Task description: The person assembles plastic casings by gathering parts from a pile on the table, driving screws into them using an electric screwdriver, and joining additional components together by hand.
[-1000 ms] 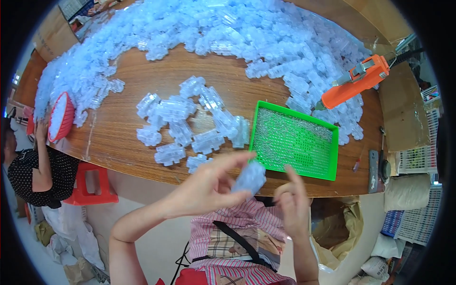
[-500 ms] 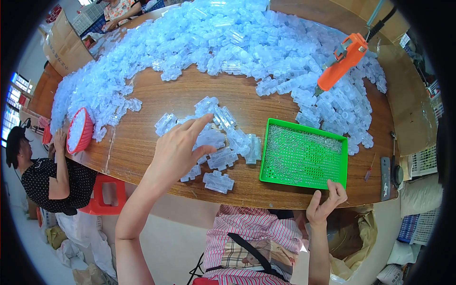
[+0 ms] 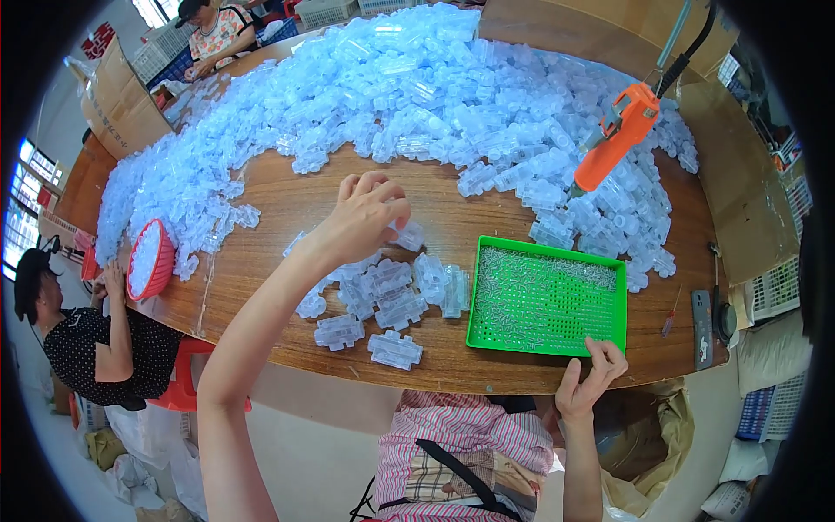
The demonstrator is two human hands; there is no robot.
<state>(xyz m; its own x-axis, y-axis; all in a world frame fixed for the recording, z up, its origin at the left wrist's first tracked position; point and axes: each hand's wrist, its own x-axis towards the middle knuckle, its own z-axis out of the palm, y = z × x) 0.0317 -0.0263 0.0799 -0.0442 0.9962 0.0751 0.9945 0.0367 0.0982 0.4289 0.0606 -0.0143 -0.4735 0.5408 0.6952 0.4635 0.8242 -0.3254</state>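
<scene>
My left hand (image 3: 370,213) is over a small group of clear plastic parts (image 3: 387,278), its fingers curled down; whatever is in them is hidden behind the hand. One clear part (image 3: 409,236) shows right beside the thumb. To the right lies a green perforated tray (image 3: 547,348) with many small silver screws (image 3: 504,291) spread in it. My right hand (image 3: 591,378) grips the tray's near right edge, fingertips over the rim and thumb outside.
A large heap of clear parts (image 3: 417,96) covers the table's far side. An orange electric screwdriver (image 3: 617,139) hangs above its right end. A red basket (image 3: 156,265) stands left, near a seated person (image 3: 96,339). Another person (image 3: 222,39) sits at the far left.
My left hand has moved away from me and to the right, and its spread fingers have curled in. My right hand stays at the tray edge. The whole view has shifted slightly.
</scene>
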